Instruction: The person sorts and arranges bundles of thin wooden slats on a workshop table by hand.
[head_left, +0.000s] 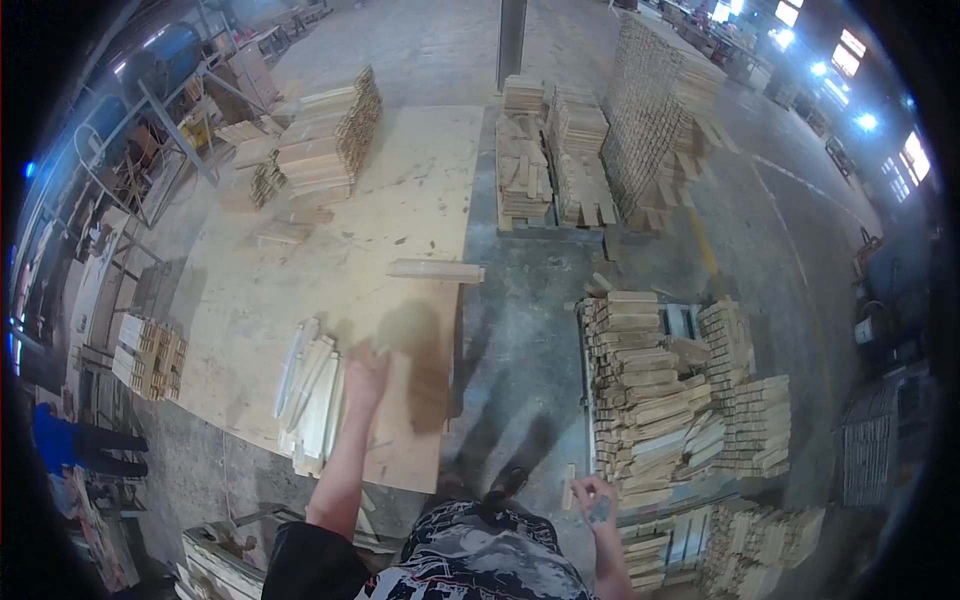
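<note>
Left hand [366, 368] is over the worktop [300, 270], just beside the loose slats [312, 395] lying on it; can't tell if its fingers are released. Right hand [596, 494] has bent fingers by a short strip [570, 487], grip unclear. Shirt [490, 560] print unreadable.

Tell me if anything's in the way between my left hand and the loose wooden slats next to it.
Nothing visible stands between them: your left hand is right beside the pile of slats, over the plywood surface.
</note>
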